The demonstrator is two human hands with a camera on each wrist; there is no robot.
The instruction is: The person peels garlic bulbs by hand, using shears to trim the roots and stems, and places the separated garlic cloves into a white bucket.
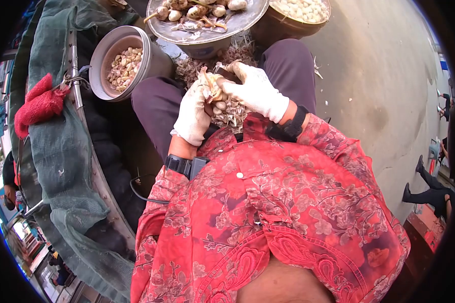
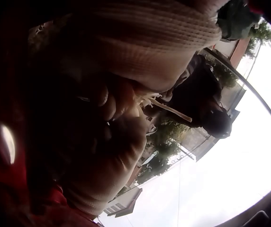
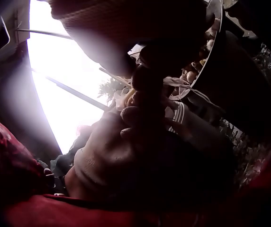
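Both hands are gloved in white and closed on one garlic bulb (image 1: 215, 91) – the left grip (image 1: 193, 115) curled round its side, the right grip (image 1: 258, 92) pinching it from the other. The garlic looks loosened: papery, yellowish-white skin flares at the top, pale rounded cloves (image 1: 220, 106) bulge below, and a thin dry stalk (image 2: 174, 110) sticks out. Beyond the grips stands a round tray (image 1: 162, 26) of whole bulbs; left of them, a bucket (image 1: 96, 76) holds loose cloves.
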